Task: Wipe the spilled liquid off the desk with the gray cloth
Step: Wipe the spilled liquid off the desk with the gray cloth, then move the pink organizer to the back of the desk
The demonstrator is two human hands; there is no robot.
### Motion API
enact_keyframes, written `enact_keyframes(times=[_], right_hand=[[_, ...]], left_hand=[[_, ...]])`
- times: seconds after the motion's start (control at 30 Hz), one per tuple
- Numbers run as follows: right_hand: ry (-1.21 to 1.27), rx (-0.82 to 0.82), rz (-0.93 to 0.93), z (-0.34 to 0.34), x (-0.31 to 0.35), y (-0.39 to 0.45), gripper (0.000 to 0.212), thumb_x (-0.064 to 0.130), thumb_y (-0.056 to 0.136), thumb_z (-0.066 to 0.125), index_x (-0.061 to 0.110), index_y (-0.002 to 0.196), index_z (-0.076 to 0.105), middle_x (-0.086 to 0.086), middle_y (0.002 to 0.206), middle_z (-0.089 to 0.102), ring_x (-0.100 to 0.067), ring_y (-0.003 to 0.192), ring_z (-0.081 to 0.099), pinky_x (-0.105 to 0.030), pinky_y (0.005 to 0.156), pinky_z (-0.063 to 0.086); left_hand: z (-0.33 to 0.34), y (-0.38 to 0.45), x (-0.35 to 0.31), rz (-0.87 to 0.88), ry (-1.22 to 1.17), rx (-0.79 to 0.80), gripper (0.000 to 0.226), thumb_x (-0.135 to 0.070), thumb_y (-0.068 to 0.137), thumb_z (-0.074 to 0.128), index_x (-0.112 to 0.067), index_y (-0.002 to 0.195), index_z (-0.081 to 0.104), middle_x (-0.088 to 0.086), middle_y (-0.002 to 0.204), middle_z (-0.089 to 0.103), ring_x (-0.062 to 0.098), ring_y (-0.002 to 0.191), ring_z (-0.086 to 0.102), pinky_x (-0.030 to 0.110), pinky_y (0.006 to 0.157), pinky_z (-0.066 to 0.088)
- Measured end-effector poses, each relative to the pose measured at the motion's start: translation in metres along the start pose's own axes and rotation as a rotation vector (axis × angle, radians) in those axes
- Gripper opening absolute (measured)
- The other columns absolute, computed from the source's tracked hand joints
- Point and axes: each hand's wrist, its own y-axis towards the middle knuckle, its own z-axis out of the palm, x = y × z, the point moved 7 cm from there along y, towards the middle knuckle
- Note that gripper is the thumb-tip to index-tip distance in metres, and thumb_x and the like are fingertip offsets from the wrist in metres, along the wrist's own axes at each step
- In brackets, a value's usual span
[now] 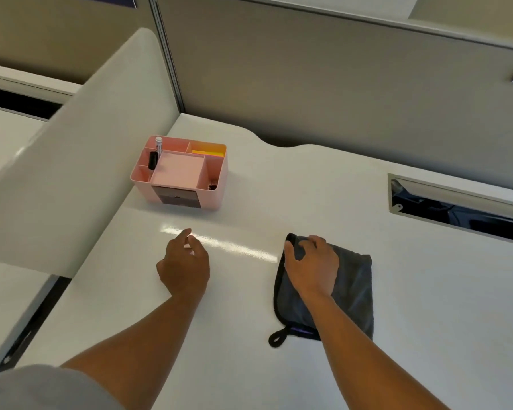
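Cloth first: the gray cloth (350, 287) lies flat on the white table (279, 187), to the right of the middle and near me, folded into a rough rectangle with a dark edging and a small black hanging loop (277, 338) sticking out at its near left corner. My right hand (310, 266) lies palm down on the far left part of it, fingers (319, 241) spread moderately wide and curled a little over the cloth's far edge, with the thumb hooked over the left edge. The hand presses or grips the cloth lightly; I cannot tell whether the fingertips have any fabric pinched under them.

My left hand (184, 266) is well apart from the cloth, out to the left over bare table. It holds nothing. Its fingers are loosely curled and half open, the forefinger pointing away from me toward a bright streak (219, 242) on the surface. That streak runs slantwise between my two hands, from just beyond the left forefinger to just beside the cloth's left edge. Whether it is liquid or only reflected light I cannot tell.

Farther back on the left stands a pink organizer (179, 173) with several compartments. A white marker (158, 146) stands upright in the back left one, a black object sits just in front of it, and something yellow fills the back right one. A rectangular cable slot (456, 202) is cut into the table at the far right. Gray partition panels (308, 84) rise behind the table and a pale one along its left side.
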Motion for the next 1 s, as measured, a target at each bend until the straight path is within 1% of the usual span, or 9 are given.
enact_keyframes(times=[0.07, 0.2, 0.27, 0.37, 0.5, 0.7, 0.8, 0.93, 1.0], right_hand=[[0.125, 0.029, 0.007, 0.001, 0.031, 0.011, 0.045, 0.049, 0.098, 0.050, 0.014, 0.119, 0.070, 0.001, 0.136, 0.057, -0.020, 0.122, 0.055, -0.039, 0.100, 0.047], [0.354, 0.174, 0.071, 0.012, 0.089, 0.035, 0.040, 0.046, 0.099, 0.049, 0.020, 0.125, 0.064, 0.004, 0.127, 0.062, -0.018, 0.117, 0.059, -0.033, 0.090, 0.047], [0.420, 0.259, 0.104, 0.020, 0.114, 0.045, 0.039, 0.044, 0.097, 0.050, 0.021, 0.125, 0.065, 0.003, 0.124, 0.066, -0.020, 0.116, 0.061, -0.034, 0.091, 0.048], [0.476, 0.361, 0.122, 0.033, 0.145, 0.055, 0.044, 0.045, 0.097, 0.051, 0.021, 0.132, 0.063, 0.002, 0.134, 0.064, -0.022, 0.121, 0.061, -0.035, 0.101, 0.048], [0.575, 0.422, 0.125, 0.048, 0.173, 0.064, 0.052, 0.050, 0.095, 0.055, 0.017, 0.134, 0.062, -0.003, 0.137, 0.063, -0.026, 0.115, 0.066, -0.042, 0.104, 0.051], [0.668, 0.371, 0.159, 0.061, 0.188, 0.070, 0.039, 0.042, 0.094, 0.058, 0.011, 0.113, 0.073, -0.008, 0.124, 0.070, -0.029, 0.101, 0.070, -0.044, 0.098, 0.055], [0.673, 0.365, 0.182, 0.065, 0.189, 0.073, 0.035, 0.037, 0.095, 0.058, 0.011, 0.110, 0.075, -0.007, 0.118, 0.073, -0.028, 0.102, 0.070, -0.043, 0.097, 0.056], [0.685, 0.345, 0.223, 0.070, 0.188, 0.077, 0.026, 0.028, 0.092, 0.060, 0.009, 0.101, 0.075, -0.008, 0.107, 0.075, -0.027, 0.097, 0.070, -0.040, 0.092, 0.059], [0.682, 0.348, 0.239, 0.072, 0.190, 0.079, 0.024, 0.026, 0.091, 0.064, 0.009, 0.105, 0.074, -0.008, 0.110, 0.074, -0.027, 0.098, 0.071, -0.041, 0.093, 0.059]], left_hand=[[-0.002, 0.023, -0.010, -0.081, -0.053, -0.054, 0.032, -0.030, 0.099, 0.045, -0.019, 0.122, 0.064, 0.006, 0.120, 0.065, 0.027, 0.096, 0.066, 0.040, 0.091, 0.048], [-0.005, 0.070, -0.011, -0.254, -0.199, -0.129, 0.036, -0.032, 0.097, 0.051, -0.018, 0.130, 0.053, 0.005, 0.128, 0.058, 0.025, 0.109, 0.061, 0.028, 0.082, 0.045], [-0.007, 0.091, -0.008, -0.340, -0.267, -0.142, 0.043, -0.035, 0.096, 0.054, -0.020, 0.135, 0.046, 0.003, 0.131, 0.056, 0.024, 0.112, 0.060, 0.028, 0.083, 0.045], [-0.009, 0.119, 0.001, -0.419, -0.281, -0.140, 0.050, -0.041, 0.096, 0.052, -0.023, 0.141, 0.040, 0.001, 0.139, 0.051, 0.026, 0.121, 0.056, 0.036, 0.095, 0.047], [-0.013, 0.145, 0.008, -0.454, -0.292, -0.129, 0.053, -0.045, 0.095, 0.052, -0.023, 0.143, 0.044, 0.000, 0.146, 0.048, 0.027, 0.131, 0.049, 0.044, 0.105, 0.044], [-0.014, 0.167, 0.004, -0.423, -0.313, -0.129, 0.044, -0.041, 0.091, 0.060, -0.022, 0.130, 0.060, 0.000, 0.129, 0.063, 0.025, 0.112, 0.063, 0.041, 0.092, 0.054], [-0.012, 0.172, 0.004, -0.430, -0.326, -0.137, 0.035, -0.033, 0.092, 0.062, -0.021, 0.124, 0.064, -0.002, 0.119, 0.068, 0.024, 0.102, 0.067, 0.038, 0.086, 0.055], [-0.012, 0.173, 0.003, -0.408, -0.290, -0.135, 0.006, -0.030, 0.091, 0.062, -0.025, 0.090, 0.066, -0.005, 0.087, 0.067, 0.019, 0.075, 0.067, 0.022, 0.063, 0.051], [-0.015, 0.175, 0.004, -0.425, -0.285, -0.145, 0.008, -0.028, 0.090, 0.064, -0.025, 0.095, 0.070, -0.006, 0.087, 0.067, 0.017, 0.070, 0.063, 0.024, 0.065, 0.053]])
